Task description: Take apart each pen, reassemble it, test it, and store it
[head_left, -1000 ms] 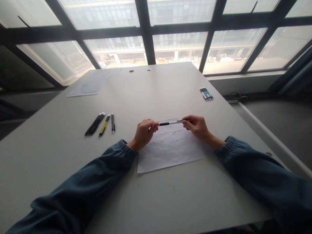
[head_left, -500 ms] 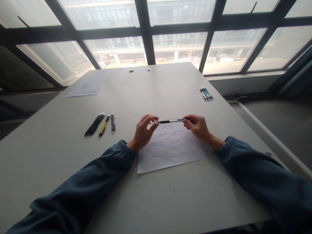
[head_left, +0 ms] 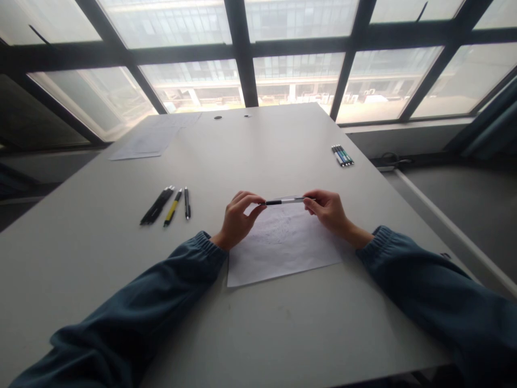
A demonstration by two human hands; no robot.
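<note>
Pen (head_left: 283, 201) hangs level over the paper (head_left: 283, 253), parallel to the table's (head_left: 262, 145) near edge, its right end pinched by the right hand (head_left: 329, 209), while the left hand (head_left: 237, 218) has thumb and forefinger curled about the black end, grip unclear.

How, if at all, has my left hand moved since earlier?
Yes, slightly: the left hand stays by the white paper sheet's left edge, but its fingers uncurled to a fingertip grip on the black-and-silver pen.

Black-and-silver pen (head_left: 283, 201), white paper (head_left: 283, 253) (faint pencil sketch), dark teal sleeves (head_left: 161, 291), yellow pen (head_left: 172, 208), pale grey table (head_left: 100, 237)
</note>
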